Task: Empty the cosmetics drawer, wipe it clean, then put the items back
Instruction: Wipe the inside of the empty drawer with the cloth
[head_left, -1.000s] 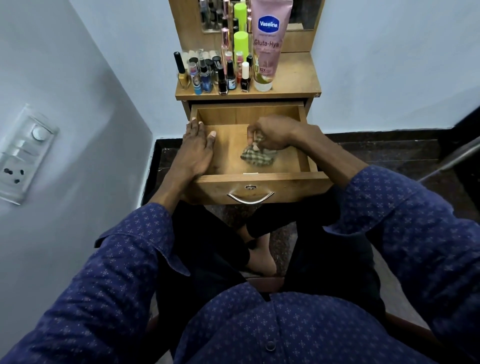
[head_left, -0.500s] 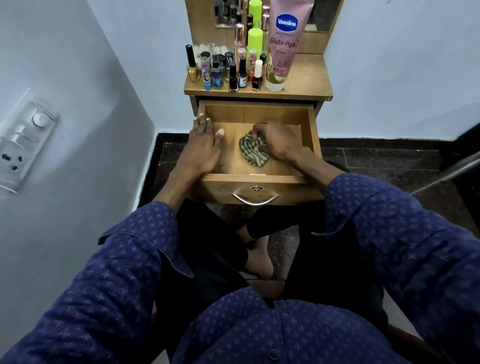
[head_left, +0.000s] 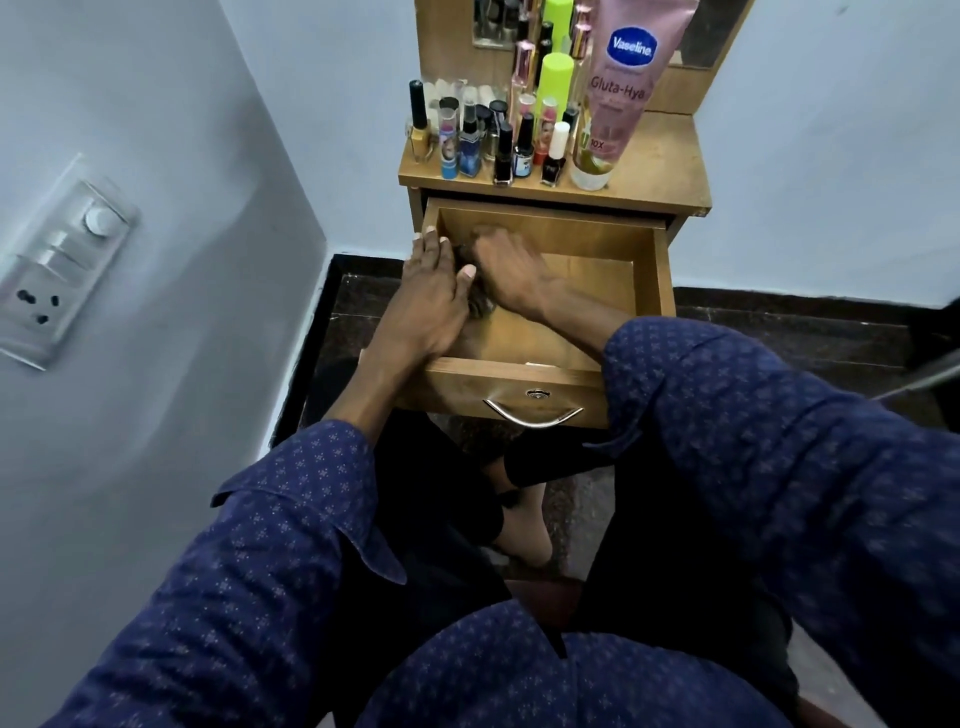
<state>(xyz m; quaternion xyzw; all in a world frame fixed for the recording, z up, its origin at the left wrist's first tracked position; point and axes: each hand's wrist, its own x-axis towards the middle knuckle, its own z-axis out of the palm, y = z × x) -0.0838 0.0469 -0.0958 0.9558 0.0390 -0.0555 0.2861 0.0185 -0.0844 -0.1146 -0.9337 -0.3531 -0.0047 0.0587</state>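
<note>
The wooden drawer (head_left: 660, 270) is pulled out, and no cosmetics show on its visible floor. My right hand (head_left: 511, 273) presses a checked cloth (head_left: 480, 307) into the drawer's far left part; the cloth is mostly hidden under both hands and blurred. My left hand (head_left: 428, 299) lies flat over the drawer's left wall, fingers straight, thumb next to the cloth. The cosmetics stand on the dresser top (head_left: 660, 176): several small nail polish bottles (head_left: 503, 156), a lime-capped bottle (head_left: 555, 78) and a pink Vaseline tube (head_left: 621, 88).
A wall with a switch and socket panel (head_left: 57, 260) is close on the left. The drawer's metal handle (head_left: 532, 415) faces my knees. Dark tiled floor (head_left: 779, 338) lies beside the dresser. My bare foot (head_left: 524, 525) is below the drawer.
My right hand has slid the cloth from the drawer's middle to its far left side, up against my left hand. My left hand has stayed on the left wall.
</note>
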